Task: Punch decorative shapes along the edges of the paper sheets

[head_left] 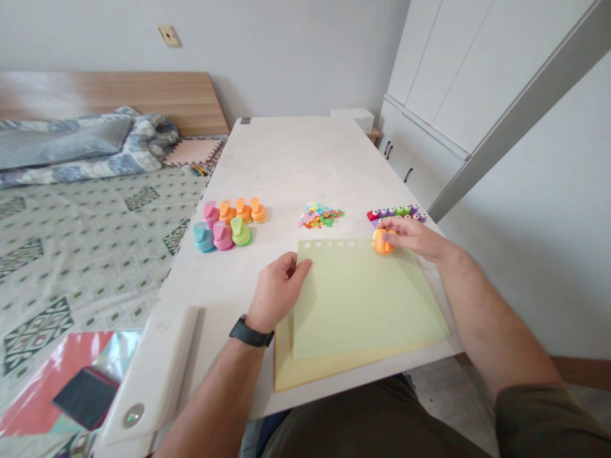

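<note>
My left hand [280, 287] pinches the upper left edge of a pale green sheet of paper [365, 302], thumb on top. A row of small punched shapes runs along the sheet's far edge. At the right end of that edge, my right hand [416, 238] grips an orange craft punch [381, 242] between thumb and fingers. Whether the paper sits inside the punch's slot I cannot tell. Under the green sheet lies a yellow sheet [289, 372], showing at the left and near sides. Beyond the paper is a pile of colourful paper cut-outs [322, 216].
Several craft punches [223, 235] in pink, orange, blue and green stand at the left of the white table [296, 152]. Eyed, colourful strips [396, 213] lie beyond my right hand. A long white device [155, 369] occupies the near left, beside a bed [105, 235] with a dark phone-like slab [86, 397].
</note>
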The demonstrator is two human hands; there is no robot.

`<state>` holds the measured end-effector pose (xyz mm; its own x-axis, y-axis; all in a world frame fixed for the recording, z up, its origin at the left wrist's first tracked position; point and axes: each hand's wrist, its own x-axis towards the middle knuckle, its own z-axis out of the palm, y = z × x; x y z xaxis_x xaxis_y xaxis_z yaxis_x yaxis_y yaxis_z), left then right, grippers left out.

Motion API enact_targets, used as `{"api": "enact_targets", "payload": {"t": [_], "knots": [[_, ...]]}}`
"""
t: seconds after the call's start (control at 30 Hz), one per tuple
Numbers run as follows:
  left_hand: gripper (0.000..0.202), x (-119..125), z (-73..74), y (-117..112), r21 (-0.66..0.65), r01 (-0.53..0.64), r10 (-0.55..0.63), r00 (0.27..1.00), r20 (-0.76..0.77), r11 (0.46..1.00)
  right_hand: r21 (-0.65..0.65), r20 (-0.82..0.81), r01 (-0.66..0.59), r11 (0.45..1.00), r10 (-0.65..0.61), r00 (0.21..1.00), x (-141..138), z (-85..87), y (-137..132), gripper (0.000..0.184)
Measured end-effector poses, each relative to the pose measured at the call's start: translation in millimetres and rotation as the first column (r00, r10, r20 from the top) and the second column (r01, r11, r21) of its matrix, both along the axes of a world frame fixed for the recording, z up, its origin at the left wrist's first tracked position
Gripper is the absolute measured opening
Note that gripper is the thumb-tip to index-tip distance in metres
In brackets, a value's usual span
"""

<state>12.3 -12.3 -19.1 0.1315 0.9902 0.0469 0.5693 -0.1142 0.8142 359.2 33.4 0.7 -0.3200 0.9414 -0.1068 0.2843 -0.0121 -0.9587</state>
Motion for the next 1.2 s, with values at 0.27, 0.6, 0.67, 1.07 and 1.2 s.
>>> {"api": "enact_targets", "payload": {"t": [0.27, 0.6, 0.67, 1.07, 1.2], "knots": [[0.037, 0.0, -0.5, 0.0, 0.011, -0.001, 0.001, 1.0, -0.017, 1.0, -0.01, 0.083, 0.01, 1.0, -0.009, 0.997, 1.8, -3.4, 2.5, 0.051], [0.034, 1.3, 6.0, -1.4, -0.004, -0.027, 0.027, 0.999, 0.035, 1.0, -0.016, 0.025, 0.024, 1.0, -0.024, 0.999, 0.9, -4.2, 3.4, 0.051], [0.033, 1.3, 6.5, -1.2, -0.01, -0.03, 0.031, 0.999, 0.041, 0.999, -0.019, 0.02, 0.02, 1.0, -0.02, 1.0, 0.8, -5.0, 3.7, 0.048], [0.034, 0.9, 3.6, -1.0, -0.016, -0.042, 0.043, 0.998, 0.048, 0.999, -0.016, 0.009, 0.008, 1.0, -0.008, 1.0, 0.9, -3.4, 3.0, 0.045], [0.036, -0.5, -0.3, -0.1, -0.002, -0.022, 0.022, 1.0, 0.002, 1.0, -0.011, 0.004, 0.003, 1.0, -0.003, 1.0, -0.5, -2.6, 2.6, 0.044]]}}
